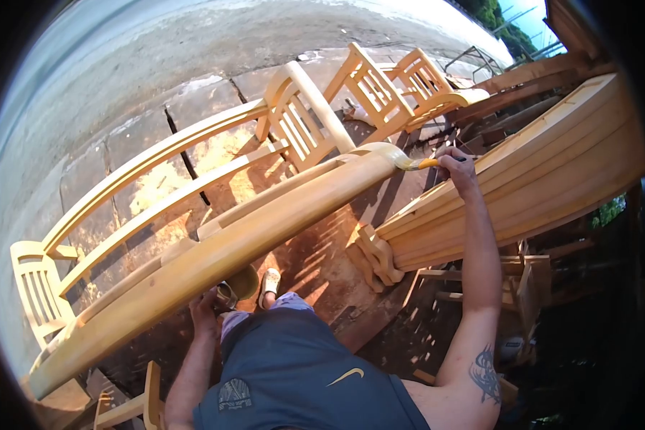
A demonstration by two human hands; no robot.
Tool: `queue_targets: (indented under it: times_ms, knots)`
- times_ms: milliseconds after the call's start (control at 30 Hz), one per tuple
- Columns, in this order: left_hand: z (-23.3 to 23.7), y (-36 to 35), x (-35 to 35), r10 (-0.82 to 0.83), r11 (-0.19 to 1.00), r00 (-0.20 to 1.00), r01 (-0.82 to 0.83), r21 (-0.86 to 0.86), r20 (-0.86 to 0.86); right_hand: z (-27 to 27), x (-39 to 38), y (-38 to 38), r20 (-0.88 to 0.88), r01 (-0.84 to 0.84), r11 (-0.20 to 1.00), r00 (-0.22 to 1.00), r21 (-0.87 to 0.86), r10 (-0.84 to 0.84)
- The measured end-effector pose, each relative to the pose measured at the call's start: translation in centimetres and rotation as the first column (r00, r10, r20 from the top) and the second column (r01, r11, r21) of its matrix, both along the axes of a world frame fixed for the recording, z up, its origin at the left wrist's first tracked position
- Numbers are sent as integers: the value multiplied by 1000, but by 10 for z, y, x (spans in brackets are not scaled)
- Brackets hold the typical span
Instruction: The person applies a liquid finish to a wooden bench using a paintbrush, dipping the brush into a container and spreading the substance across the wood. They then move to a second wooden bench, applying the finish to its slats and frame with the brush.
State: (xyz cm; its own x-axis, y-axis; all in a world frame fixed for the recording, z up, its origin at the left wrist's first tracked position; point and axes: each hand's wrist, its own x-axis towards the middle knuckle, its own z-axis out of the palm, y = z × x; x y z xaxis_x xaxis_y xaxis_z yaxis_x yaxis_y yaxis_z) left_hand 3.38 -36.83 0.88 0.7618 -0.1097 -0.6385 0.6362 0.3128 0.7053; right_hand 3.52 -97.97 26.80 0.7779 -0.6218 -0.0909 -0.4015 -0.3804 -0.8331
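Observation:
My right hand [457, 170] is closed round a brush [424, 164] with an orange-yellow handle. The brush's tip touches or lies very near the curved end of a long, light wooden bench top rail [251, 240], which runs diagonally across the view. Below that rail, my left hand [206, 309] is beside a small round container [226, 294] that looks like a can; its fingers are partly hidden in shadow, and the grip is hard to make out. The bench's slatted armrest [304, 122] stands at the rail's far side.
Wooden chairs [426, 82] stand behind the bench. A large stack of curved wooden pieces [523, 172] slopes up at the right. More timber frames lie in shadow at the lower right, and a wooden frame [132, 405] is at the lower left. Paving has dark gaps.

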Motion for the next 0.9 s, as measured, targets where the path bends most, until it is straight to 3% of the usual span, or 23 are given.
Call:
queue_targets:
  times_ms: [100, 200, 267, 367, 467, 567, 700, 800, 900]
  knots:
    - [-3, 0, 3, -32, 999, 999, 32, 22, 8, 9, -13, -11, 45, 6, 1000, 999, -24, -5]
    - [-15, -2, 6, -36, 999, 999, 35, 30, 27, 20, 21, -6, 138, -26, 999, 990, -25, 29]
    - [-24, -4, 6, -32, 999, 999, 32, 34, 10, 12, 53, 12, 99, -54, 998, 994, -27, 56]
    - [-16, -12, 9, -48, 995, 998, 44, 88, 43, -20, 81, 4, -101, -71, 985, 993, -159, 55]
    - [-30, -10, 9, -74, 994, 996, 69, 89, 56, -12, 67, -1, -113, -51, 995, 993, -88, 41]
    - [-15, -19, 9, -64, 994, 998, 63, 89, 6, -10, 28, -6, -37, 4, 999, 999, -36, -5]
    - [-31, -15, 9, -85, 994, 996, 84, 69, 18, -11, -20, -10, 77, 27, 999, 997, 25, -29]
    - [-16, -22, 9, -66, 996, 998, 66, 58, 4, 2, -17, -13, 174, 53, 999, 983, -11, -50]
    - [-7, -26, 13, -72, 994, 997, 71, 83, 4, 11, 29, 7, 114, -3, 998, 993, -69, 11]
